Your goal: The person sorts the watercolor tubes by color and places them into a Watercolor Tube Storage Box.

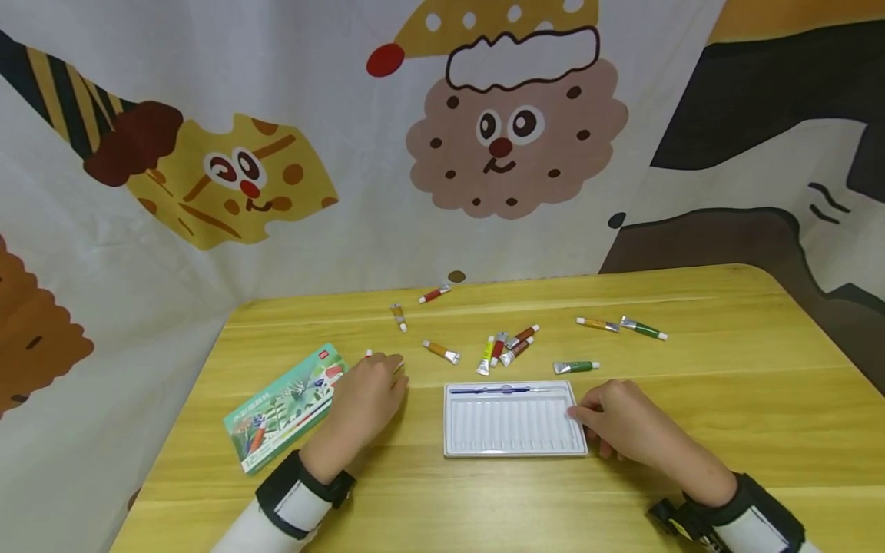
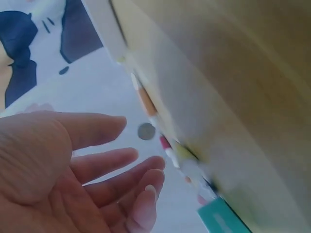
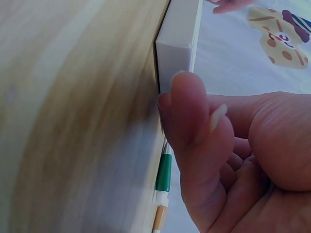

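My right hand [image 1: 625, 418] held the white plastic tray [image 1: 515, 430] by its right end, thumb on the rim and fingers bent against the side. The tray lay flat on the wooden table [image 1: 498, 507], between my two hands, which were well apart; a thin blue brush [image 1: 494, 390] rested in its top slot, and the narrow grooves below it were bare. My left hand [image 1: 366, 395] was just beside the teal paint box [image 1: 286, 411], its thumb apart from the loosely bent fingers and nothing gripped between them. A small white cap [image 1: 369, 353] peeked out past its knuckles. Just above the tray lay a green tube [image 1: 576, 367], a yellow tube [image 1: 486, 355] and, bunched next to that one, some red and brown tubes. An orange tube [image 1: 441, 352] was nearer my left hand, and behind the table hung a cartoon cloth [image 1: 332, 69]
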A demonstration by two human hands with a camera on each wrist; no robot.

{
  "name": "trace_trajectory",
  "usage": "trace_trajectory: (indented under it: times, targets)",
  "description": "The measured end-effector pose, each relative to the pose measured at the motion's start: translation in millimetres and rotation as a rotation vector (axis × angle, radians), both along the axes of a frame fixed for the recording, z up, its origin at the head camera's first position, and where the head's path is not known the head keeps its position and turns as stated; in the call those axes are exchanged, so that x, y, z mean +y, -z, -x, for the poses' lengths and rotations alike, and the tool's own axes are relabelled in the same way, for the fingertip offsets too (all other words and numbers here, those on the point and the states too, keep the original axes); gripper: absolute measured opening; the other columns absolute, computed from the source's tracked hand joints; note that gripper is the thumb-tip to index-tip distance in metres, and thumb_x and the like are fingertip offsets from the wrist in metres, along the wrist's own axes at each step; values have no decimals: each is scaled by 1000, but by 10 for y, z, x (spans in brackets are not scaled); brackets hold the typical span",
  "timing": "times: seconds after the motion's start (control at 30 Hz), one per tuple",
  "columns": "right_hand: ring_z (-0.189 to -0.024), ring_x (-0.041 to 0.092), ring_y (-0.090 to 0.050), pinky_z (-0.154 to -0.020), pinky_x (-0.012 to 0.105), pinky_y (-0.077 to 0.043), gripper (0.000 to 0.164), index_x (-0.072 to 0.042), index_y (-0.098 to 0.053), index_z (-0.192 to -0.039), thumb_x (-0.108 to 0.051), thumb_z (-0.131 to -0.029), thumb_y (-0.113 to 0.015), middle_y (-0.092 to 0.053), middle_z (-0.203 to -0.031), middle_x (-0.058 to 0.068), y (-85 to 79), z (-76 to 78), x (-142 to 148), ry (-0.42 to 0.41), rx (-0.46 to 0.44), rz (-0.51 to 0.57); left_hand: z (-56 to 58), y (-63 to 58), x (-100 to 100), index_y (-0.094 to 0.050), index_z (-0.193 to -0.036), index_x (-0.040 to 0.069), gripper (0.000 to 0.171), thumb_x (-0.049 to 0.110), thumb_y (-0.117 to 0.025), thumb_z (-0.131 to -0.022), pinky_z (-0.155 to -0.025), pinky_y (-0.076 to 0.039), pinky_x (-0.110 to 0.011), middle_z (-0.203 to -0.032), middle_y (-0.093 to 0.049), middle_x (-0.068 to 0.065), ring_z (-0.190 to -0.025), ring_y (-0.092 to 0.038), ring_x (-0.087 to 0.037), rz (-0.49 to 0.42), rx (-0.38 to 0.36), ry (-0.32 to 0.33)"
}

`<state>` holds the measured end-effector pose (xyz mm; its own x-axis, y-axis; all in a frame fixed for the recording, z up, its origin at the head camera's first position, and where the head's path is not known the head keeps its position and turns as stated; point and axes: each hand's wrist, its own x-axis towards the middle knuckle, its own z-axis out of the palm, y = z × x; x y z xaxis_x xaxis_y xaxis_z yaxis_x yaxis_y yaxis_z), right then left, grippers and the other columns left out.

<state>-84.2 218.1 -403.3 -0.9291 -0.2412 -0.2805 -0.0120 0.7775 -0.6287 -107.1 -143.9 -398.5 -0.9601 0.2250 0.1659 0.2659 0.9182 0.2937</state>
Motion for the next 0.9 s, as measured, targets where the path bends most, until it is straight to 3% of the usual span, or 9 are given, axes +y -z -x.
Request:
trace_trajectory:
  times: [0.17,0.4,0.67,0.9]
  targets:
    - [-45,15,-55,-42,28,-40,20,-15,-74,-81,-15,-101,-70,-57,-54,0,7,3,2,1,1,-9,77,44,-61,-75,-88,2,3,3,-75,-91,-53,-51,-37,-79,-65,-9,-72,-65,-25,6,18,-3]
    - [-45,16,-55,-42,28,-40,20,-16,-74,-81,-15,-100,-71,-57,-54,-1,10,14,-2,-2,7,-17,134,58,-83,-61,-68,7,25,-4,-70,-88,-49,-46,-37,-72,-61,-9,-63,-60,-23,14,-26,-3]
    - [-45,15,-55,-42,28,-41,20,-15,-74,-81,-15,-100,-71,-57,-54,0,-2,9,-8,4,-4,-18,192,30,-50,-60,-69,6,25,0,-71,-91,-49,-44,-35,-69,-59,-8,-60,-55,-21,25,-153,-33]
    - [-45,15,-55,-41,28,-41,21,-16,-74,-80,-15,-100,-71,-57,-54,0,-10,8,-9,-1,-2,-12,235,6,-25,-63,-74,3,18,-3,-68,-91,-48,-39,-31,-65,-55,-6,-57,-52,-20,17,-198,-29]
